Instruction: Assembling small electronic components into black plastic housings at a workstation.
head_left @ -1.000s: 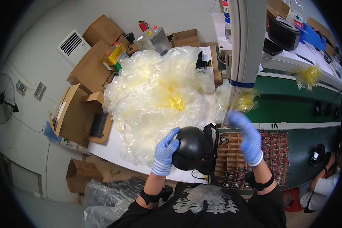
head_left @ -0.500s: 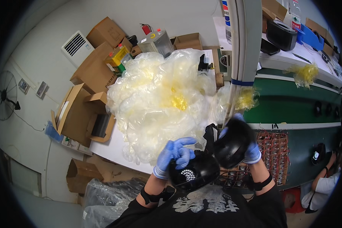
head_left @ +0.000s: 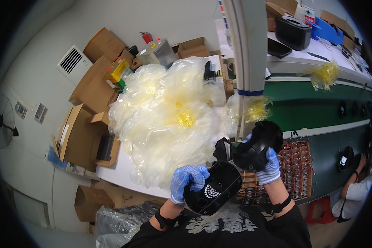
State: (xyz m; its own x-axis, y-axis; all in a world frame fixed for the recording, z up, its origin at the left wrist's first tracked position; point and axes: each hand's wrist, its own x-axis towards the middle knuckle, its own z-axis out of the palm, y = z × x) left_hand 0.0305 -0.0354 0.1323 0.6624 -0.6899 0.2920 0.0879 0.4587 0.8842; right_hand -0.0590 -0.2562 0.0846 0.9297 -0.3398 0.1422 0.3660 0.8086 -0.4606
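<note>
Both my hands wear blue-and-white striped gloves. My left hand is closed at the left rim of a black plastic housing shell. That shell lies tilted in front of my chest, its hollow inside showing, with a round patch of small light holes in its floor. Up and to the right, my right hand grips a second black plastic shell, rounded and glossy, by its lower right side. Some of the right fingers are hidden behind it. The two shells are close but apart.
A big heap of clear and yellowish plastic bags covers the white table ahead. Right of my hands sits a crate of parts with red wires. A grey post rises beyond. Another person's arm is at the far right, beside the green conveyor belt.
The left shell has tipped so that more of its inside shows. My right hand has turned the other shell and raised it slightly. My left fingers have curled in. The whole view has shifted.
</note>
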